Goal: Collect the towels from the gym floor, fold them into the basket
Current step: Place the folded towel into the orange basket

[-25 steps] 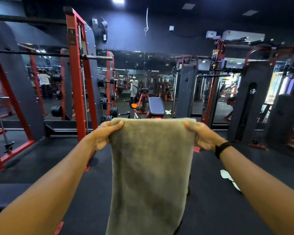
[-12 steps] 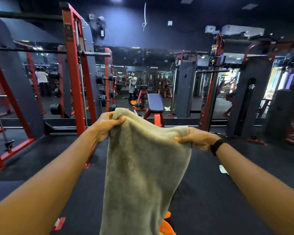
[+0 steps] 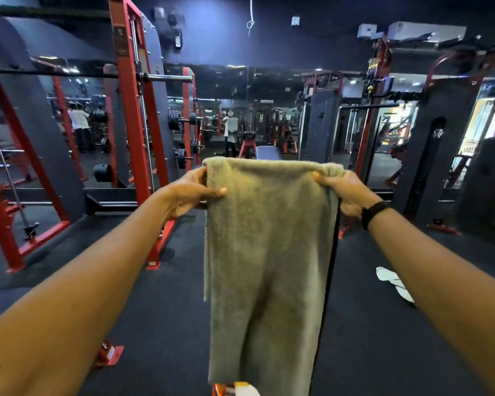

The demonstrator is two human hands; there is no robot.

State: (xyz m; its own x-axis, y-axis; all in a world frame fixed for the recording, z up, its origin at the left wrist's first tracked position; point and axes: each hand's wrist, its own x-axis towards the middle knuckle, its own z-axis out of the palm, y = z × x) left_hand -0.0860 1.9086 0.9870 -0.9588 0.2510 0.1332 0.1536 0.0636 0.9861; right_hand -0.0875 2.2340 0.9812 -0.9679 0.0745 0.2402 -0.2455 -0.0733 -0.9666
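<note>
Head view: the towel (image 3: 269,252) hangs in mid-air in front of the person, above the dark floor (image 3: 169,295). The left hand (image 3: 193,192) and right hand (image 3: 345,192) each pinch a top corner. Half a second ago the top edge sagged and slanted; now it is level and drawn taut, and the cloth looks doubled lengthwise, so folding seems under way. An orange rim, probably the basket (image 3: 226,389), peeks out below the towel. A white towel (image 3: 395,285) lies uncollected by the right forearm.
</note>
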